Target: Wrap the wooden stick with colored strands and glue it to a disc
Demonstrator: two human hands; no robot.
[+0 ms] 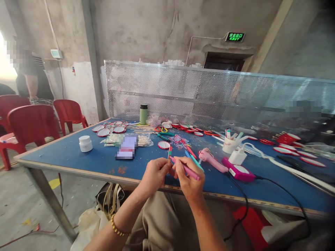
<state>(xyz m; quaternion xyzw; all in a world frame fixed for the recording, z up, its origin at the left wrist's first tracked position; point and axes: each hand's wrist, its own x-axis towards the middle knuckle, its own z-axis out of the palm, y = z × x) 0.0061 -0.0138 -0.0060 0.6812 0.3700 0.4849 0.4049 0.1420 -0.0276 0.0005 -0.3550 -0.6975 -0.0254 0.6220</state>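
Observation:
Near the table's front edge, my left hand (154, 177) is closed on a thin wooden stick (170, 150) held upright, with red and green color on its upper part. My right hand (190, 184) grips a pink marker pen (192, 173), its tip close to or touching the stick; I cannot tell which. Just behind the hands lie a round white disc with a red rim (164, 145), a blue marker (195, 161) and a red marker (192, 152). The fingers partly hide the stick's lower end.
On the blue table (60, 153) are a white jar (85, 143), a phone (127, 147), pliers (167, 135), a green bottle (143, 114), a cup of pens (230, 144) and a pink glue gun (211, 160). A magenta box (240, 170) trails cables at right. Perforated metal panels (157, 87) stand behind.

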